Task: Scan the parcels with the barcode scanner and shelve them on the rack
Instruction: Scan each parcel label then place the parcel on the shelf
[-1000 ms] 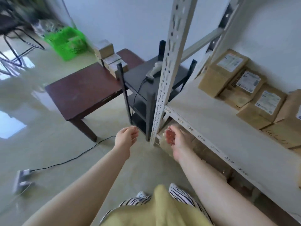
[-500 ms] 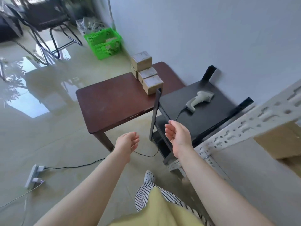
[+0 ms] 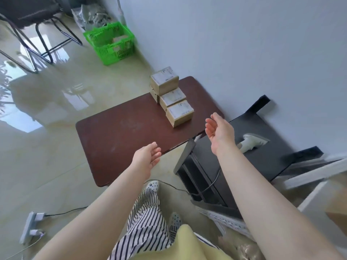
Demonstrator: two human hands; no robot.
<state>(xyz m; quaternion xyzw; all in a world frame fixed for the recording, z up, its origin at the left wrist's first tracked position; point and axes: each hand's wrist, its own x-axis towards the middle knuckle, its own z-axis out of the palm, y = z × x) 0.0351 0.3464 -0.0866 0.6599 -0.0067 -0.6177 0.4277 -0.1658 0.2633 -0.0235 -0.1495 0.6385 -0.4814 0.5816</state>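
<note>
parcels (image 3: 171, 98) stand stacked at the far edge of the brown tabletop (image 3: 120, 134), near the wall. scanner (image 3: 251, 142) lies on the black stand (image 3: 266, 160) beside it. both hands, left (image 3: 145, 159) and right (image 3: 218, 131), reach forward with loose fingers, holding nothing.

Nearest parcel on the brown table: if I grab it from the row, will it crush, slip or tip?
The nearest parcel looks like rigid cardboard, so it probably won't crush. Its squat shape should resist tipping. It touches the next parcel, which may shift when pulled.
</note>
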